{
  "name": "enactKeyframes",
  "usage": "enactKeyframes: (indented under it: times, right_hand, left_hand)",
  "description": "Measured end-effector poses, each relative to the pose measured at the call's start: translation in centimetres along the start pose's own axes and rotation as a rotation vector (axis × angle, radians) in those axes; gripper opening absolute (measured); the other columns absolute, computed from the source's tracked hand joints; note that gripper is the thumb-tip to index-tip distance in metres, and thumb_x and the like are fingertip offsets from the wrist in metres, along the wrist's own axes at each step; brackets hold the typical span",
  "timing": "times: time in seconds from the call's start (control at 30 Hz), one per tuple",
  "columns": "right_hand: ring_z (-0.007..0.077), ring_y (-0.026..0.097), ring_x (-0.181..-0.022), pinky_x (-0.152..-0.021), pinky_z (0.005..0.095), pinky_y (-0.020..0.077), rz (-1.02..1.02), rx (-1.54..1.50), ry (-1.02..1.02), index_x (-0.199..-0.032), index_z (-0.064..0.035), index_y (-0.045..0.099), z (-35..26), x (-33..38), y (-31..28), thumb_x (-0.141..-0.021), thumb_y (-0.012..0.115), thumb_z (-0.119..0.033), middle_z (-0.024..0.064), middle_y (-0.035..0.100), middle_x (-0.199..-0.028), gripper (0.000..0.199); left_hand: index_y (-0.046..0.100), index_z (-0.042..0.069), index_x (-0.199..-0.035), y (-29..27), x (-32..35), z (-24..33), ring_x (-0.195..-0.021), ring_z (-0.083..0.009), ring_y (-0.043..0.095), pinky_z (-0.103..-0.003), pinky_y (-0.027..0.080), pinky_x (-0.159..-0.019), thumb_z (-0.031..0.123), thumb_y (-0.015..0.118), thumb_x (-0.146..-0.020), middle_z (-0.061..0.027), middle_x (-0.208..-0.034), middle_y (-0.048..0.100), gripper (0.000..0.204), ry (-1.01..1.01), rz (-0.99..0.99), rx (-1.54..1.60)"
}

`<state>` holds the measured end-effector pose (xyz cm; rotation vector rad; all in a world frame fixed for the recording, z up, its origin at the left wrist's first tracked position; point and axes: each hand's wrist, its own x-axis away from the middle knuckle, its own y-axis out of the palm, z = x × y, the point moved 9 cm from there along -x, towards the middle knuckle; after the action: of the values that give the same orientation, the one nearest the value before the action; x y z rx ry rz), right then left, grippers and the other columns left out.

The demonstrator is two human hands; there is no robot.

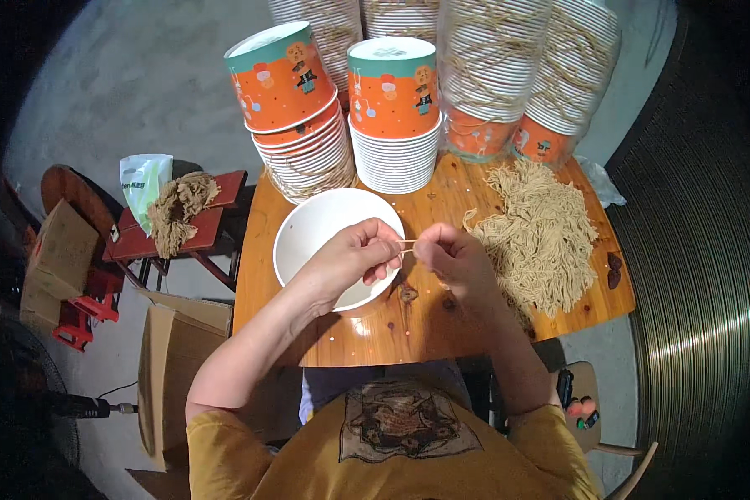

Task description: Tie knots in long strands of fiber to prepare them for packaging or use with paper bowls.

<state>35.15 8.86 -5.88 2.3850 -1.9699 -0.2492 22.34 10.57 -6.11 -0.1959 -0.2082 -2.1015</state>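
My left hand is closed in a pinch over the right rim of a white paper bucket, which stands with its open mouth up. Just right of it, my right hand pinches too. A thin tan cord runs taut between the fingertips of both hands, its ends hidden in the fingers. Beside my right hand lies a big loose heap of tan cords. Behind the white bucket stand two upside-down stacks of orange and green paper buckets, the left stack with cord lying over its rims, the right stack upright.
Tall wrapped bucket stacks line the back of the wooden table. To the left, a red bench carries a cord bundle and a plastic bag. An open cardboard box stands near my left elbow. A ribbed shutter rises on the right.
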Motion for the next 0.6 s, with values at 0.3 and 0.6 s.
enactKeyframes:
  times: [0.3, 0.6]
  right_hand:
    - [0.002, 0.046, -0.06, -0.052, 0.0208, 0.0369, -0.005, 0.222, -0.156, -0.081, -0.0011, 0.059, -0.5, 1.7, 2.4, -0.089, 0.062, -0.013, -0.0054, 0.052, -0.064, 0.015]
    - [0.0044, 0.049, -0.06, -0.054, 0.0232, 0.0411, 0.089, 0.102, -0.253, -0.087, -0.0034, 0.062, -1.6, 0.8, 0.1, -0.089, 0.061, -0.014, -0.0027, 0.056, -0.068, 0.011]
  left_hand:
    - [0.056, 0.001, -0.099, 0.6, 0.5, -0.6, -0.066, -0.0061, 0.056, -0.016, 0.046, -0.057, 0.002, 0.054, -0.088, -0.0025, -0.083, 0.06, 0.012, -0.178, -0.013, 0.251]
    - [0.051, 0.004, -0.099, 0.6, 0.1, -0.3, -0.074, -0.0081, 0.055, -0.02, 0.047, -0.066, -0.002, 0.056, -0.081, -0.002, -0.084, 0.054, 0.02, -0.036, -0.089, 0.081]
